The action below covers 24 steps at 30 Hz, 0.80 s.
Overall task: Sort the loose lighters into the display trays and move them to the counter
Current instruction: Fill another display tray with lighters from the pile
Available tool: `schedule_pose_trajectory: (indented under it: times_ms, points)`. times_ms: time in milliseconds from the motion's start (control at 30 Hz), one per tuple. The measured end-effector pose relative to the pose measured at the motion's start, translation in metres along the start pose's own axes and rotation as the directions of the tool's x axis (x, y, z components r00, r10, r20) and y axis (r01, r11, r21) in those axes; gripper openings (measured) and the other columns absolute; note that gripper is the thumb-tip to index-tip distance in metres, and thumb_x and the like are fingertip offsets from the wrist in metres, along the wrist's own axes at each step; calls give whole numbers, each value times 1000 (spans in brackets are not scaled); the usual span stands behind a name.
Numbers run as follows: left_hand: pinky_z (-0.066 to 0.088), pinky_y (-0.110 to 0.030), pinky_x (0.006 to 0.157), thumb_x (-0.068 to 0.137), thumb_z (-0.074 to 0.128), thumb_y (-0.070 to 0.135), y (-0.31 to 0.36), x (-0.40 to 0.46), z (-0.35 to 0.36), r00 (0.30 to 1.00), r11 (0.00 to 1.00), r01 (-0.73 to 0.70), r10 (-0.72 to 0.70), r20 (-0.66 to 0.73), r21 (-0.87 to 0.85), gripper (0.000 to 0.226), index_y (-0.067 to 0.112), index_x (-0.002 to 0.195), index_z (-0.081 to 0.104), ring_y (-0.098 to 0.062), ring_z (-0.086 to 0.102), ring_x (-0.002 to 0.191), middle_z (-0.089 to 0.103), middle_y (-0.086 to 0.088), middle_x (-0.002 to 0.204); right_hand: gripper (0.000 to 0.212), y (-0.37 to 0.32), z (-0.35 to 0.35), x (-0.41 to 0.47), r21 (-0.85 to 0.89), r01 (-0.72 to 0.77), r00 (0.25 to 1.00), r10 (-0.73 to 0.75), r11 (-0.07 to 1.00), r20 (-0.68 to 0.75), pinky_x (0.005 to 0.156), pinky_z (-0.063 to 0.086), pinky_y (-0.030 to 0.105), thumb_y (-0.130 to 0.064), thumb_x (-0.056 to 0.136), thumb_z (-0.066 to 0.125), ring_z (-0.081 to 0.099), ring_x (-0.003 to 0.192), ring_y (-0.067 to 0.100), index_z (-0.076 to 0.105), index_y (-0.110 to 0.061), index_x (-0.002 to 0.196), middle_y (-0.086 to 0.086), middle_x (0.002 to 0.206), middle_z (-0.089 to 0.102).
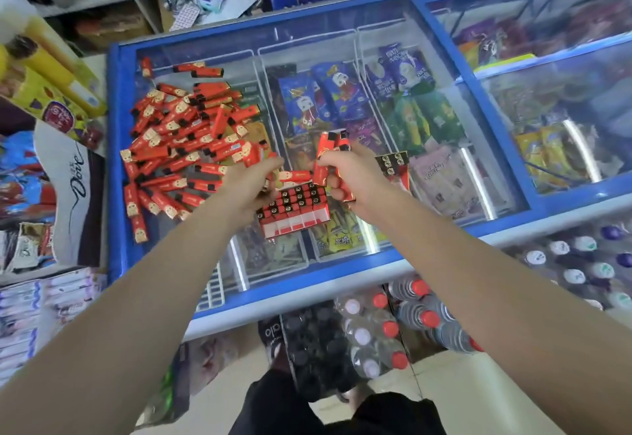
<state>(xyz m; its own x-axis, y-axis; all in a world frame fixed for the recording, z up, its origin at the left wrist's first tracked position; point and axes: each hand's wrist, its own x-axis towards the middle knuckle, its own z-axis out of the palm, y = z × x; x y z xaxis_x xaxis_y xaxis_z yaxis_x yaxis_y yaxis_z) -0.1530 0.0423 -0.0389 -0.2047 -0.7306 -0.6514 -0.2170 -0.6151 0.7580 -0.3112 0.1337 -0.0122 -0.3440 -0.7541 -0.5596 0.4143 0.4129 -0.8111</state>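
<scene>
Loose red lighters (178, 140) lie heaped on the far left of the freezer's glass lid (386, 41). Near them, a red display tray (294, 208) sits partly filled between the hands. The right hand (345, 174) clutches several lighters upright; the left hand (253, 181) curls at the heap's near edge, grasping a lighter.

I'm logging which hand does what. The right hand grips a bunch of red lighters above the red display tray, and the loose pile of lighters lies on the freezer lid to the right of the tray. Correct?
Not quite. The head view shows the loose pile of red lighters on the glass freezer lid to the left of the red display tray, not the right. The right hand does grip a bunch of red lighters above it.
</scene>
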Motion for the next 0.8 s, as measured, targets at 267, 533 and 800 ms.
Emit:
schedule_pose_trajectory:
  times_ms: [267, 533, 800]
  points:
    - [44, -12, 39, 93, 74, 15, 18, 30, -28, 981, 980, 195, -195, -1, -42, 12, 13, 88, 64, -2, 46, 48, 60, 1, 67, 26, 6, 15, 16, -63, 36, 999, -37, 997, -21, 40, 34, 25, -4, 93, 61, 44, 48, 12, 55, -10, 118, 7, 78, 75]
    - [59, -23, 60, 91, 75, 11, 11, 16, 1, 996, 981, -2, -15, 86, 193, 17, 12, 92, 58, -8, 52, 60, 53, 0, 70, 21, 9, -4, 24, -204, 119, 977, -151, 972, -150, 41, 36, 26, -1, 87, 63, 47, 46, 15, 54, -19, 96, 25, 91, 70]
    - [48, -27, 53, 77, 78, 15, -5, -7, 64, 973, 910, -145, 60, 222, 390, 20, 12, 93, 66, -16, 55, 62, 59, -4, 74, 10, 12, -54, 27, -480, 220, 901, -365, 849, -233, 64, 49, 38, -10, 84, 68, 58, 66, 18, 63, -15, 91, 6, 78, 66]
